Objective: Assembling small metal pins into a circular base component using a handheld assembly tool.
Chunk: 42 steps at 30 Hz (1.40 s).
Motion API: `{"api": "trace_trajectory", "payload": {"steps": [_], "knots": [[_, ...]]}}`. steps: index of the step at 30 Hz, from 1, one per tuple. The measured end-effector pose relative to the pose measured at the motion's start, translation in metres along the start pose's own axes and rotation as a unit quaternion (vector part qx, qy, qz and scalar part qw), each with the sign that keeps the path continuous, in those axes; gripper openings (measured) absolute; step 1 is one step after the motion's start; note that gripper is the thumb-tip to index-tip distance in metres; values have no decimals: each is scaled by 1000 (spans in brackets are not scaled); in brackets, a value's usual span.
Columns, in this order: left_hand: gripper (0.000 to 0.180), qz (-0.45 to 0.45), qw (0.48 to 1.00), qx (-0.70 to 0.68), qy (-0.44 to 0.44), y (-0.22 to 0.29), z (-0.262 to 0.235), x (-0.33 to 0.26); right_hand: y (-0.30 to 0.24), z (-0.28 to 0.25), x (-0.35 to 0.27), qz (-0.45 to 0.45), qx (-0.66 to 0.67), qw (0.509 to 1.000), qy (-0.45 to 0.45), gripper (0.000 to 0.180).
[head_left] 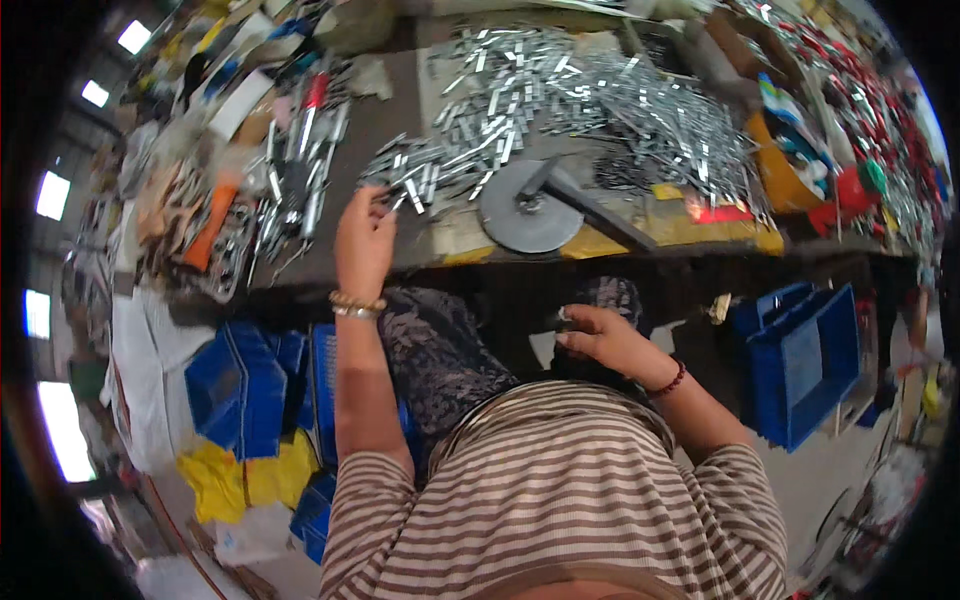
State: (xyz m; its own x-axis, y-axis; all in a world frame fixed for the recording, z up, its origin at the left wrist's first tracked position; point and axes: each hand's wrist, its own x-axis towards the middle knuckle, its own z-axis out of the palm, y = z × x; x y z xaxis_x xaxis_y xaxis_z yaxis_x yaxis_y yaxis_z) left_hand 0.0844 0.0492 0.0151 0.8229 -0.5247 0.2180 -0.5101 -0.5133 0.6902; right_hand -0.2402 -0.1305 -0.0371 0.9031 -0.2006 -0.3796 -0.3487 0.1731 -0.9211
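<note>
My left hand (366,245) is at the near left edge of a pile of small silvery metal strips (505,110) on the bench. Its fingers are curled together beside a few loose strips; whatever is between the fingertips is too small to make out. Over my lap, my right hand (612,345) has its thumb and forefinger apart, with no object visible between them. Its other fingers are partly hidden. On the bench between and beyond the hands lies a round grey metal plate (530,225), with a dark hammer (595,213) resting across it.
Pliers-like tools and a red-handled driver (316,92) lie left, near an orange-handled tool (212,225). Blue bins (240,390) stand below left, and another blue crate (800,365) at right. A yellow container (778,165) and red-and-green bottle (858,190) sit at the bench's right.
</note>
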Motion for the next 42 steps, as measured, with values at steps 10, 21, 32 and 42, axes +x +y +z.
{"api": "trace_trajectory", "payload": {"steps": [10, 21, 32, 42], "knots": [[29, 6, 999, 16, 51, 1, 4, -13, -87, -63, -22, -240, -358, 843, 321, 21], [26, 3, 970, -216, -108, 73, 27, -53, -98, -157, 51, -174, -625, 620, 441, 15], [18, 205, 971, -52, -112, 77, 38, -42, -113, -90, 8, -199, -499, 771, 343, 17], [17, 173, 982, -39, -66, 77, 51, -49, -110, -20, 43, -301, -547, 752, 212, 20]]}}
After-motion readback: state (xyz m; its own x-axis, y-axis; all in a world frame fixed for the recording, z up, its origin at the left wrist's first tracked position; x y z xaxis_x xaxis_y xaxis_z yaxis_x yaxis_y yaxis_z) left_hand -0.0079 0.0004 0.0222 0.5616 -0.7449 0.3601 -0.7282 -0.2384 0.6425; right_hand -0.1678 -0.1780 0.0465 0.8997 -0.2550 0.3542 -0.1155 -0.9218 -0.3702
